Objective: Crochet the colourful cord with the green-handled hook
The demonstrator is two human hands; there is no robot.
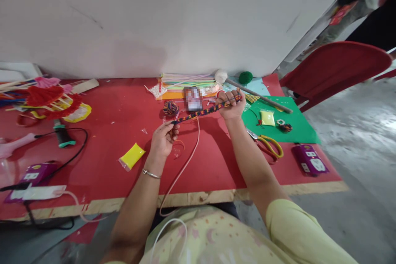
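Note:
A multicoloured braided yarn strip (206, 111) is stretched between my two hands above the red table covering. My left hand (164, 136) pinches its left end, and a bracelet circles that wrist. Around the right end, my right hand (231, 104) is closed, held higher and farther back. Just behind the strip lie a ball of multicoloured yarn (170, 108) and a phone (193, 98). A pale cord (184, 167) runs from near the phone down over the table's front edge.
Right: green sheet (305, 126), scissors (270, 147), grey stick (266, 100), purple box (310, 160), red chair (334, 70). Left: yellow packet (132, 156), glue gun (17, 144), white power strip (43, 192), red paper craft (45, 95). A wall stands behind the table.

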